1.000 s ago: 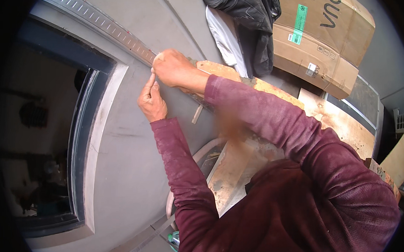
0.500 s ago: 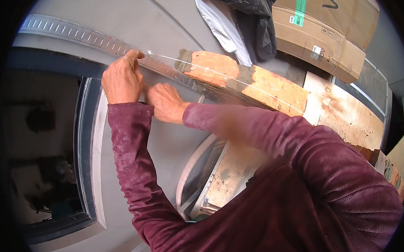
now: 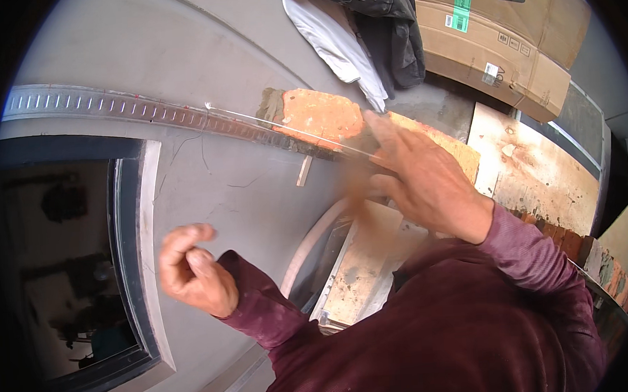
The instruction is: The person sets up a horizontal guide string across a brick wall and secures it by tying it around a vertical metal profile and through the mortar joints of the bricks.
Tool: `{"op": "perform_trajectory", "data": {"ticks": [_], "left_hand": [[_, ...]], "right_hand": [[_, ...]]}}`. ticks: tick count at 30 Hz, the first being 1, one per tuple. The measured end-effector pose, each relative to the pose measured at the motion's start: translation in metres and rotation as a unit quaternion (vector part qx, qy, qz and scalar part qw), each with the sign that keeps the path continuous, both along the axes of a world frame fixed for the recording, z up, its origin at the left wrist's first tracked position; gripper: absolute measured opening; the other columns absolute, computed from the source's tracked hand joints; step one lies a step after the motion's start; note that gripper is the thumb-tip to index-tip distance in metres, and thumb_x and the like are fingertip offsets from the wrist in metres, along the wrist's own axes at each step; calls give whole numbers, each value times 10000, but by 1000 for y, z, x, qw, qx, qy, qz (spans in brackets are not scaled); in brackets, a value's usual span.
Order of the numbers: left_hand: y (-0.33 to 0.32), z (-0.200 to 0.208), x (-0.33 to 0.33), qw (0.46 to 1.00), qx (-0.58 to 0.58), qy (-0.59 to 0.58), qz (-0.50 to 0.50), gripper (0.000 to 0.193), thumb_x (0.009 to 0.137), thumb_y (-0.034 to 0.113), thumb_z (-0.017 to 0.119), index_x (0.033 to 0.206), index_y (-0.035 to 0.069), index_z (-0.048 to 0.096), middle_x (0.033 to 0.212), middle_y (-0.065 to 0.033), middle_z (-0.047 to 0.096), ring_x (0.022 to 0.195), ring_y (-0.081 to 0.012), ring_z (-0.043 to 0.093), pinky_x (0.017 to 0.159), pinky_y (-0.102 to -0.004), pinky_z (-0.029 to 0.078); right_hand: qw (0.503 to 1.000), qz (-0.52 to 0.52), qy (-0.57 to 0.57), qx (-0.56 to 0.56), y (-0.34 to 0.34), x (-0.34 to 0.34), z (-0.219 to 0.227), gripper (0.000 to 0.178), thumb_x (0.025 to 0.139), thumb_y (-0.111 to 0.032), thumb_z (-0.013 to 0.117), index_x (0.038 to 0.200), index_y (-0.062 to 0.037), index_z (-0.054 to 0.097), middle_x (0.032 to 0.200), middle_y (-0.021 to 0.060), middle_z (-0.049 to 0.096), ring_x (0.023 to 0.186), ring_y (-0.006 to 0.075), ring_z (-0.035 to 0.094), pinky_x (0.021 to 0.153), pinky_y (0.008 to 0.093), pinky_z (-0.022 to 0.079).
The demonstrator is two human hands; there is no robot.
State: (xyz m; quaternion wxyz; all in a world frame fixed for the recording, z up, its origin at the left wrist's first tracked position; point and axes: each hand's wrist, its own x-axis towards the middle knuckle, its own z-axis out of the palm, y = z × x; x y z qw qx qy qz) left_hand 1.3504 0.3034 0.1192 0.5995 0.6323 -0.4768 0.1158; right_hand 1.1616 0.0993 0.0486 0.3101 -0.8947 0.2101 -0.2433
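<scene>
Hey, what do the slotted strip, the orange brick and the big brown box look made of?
The slotted strip is probably bare metal, greyish with a dull shine. The orange brick looks like fired clay: matt, rough, with pale patches. The big brown box seems to be cardboard, matt, judging by its creases.

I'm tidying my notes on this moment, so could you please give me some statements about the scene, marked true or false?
1. The white string crosses the orange brick in this view. True.
2. The right hand is nearer the brick than the left hand is. True.
3. The left hand touches the string. False: it is apart from it, fingers curled.
4. Brown cardboard is right of the dark garment. True.
5. The garment is below both hands in the picture. False: it is above them.
</scene>
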Motion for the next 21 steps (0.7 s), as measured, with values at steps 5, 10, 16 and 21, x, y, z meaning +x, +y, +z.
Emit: {"op": "perform_trajectory", "data": {"ticks": [5, 10, 16, 21], "left_hand": [[-31, -51, -26, 976, 144, 164, 17, 261, 918, 237, 639, 892, -22, 613, 719, -89, 586, 621, -140, 535, 569, -265, 440], [-55, -70, -34, 948, 67, 305, -68, 258, 936, 232, 617, 958, -25, 619, 694, -47, 551, 595, -92, 428, 570, -248, 362], [-109, -82, -83, 887, 102, 383, -235, 485, 903, 378, 642, 1157, -34, 605, 673, -39, 551, 596, -76, 439, 557, -223, 348], [-137, -100, -121, 813, 89, 411, -402, 565, 889, 423, 628, 1226, -28, 586, 692, -37, 577, 611, -82, 475, 568, -235, 387]], "right_hand": [[991, 15, -15, 136, -20, -45, -1, 208, 873, -85, 594, 1039, 28, 648, 742, 203, 622, 682, 390, 604, 625, 407, 483], [993, 14, -80, 85, -31, -69, 33, 146, 873, -50, 594, 962, 36, 670, 687, 167, 626, 565, 321, 602, 531, 369, 467], [998, 61, -29, -7, -36, -111, 51, 244, 681, 12, 661, 925, -4, 670, 615, 79, 592, 470, 252, 518, 474, 341, 415], [1000, -12, -1, -14, -32, -156, 50, 283, 667, -8, 677, 949, -29, 677, 590, 69, 566, 456, 244, 471, 470, 353, 384]]}}
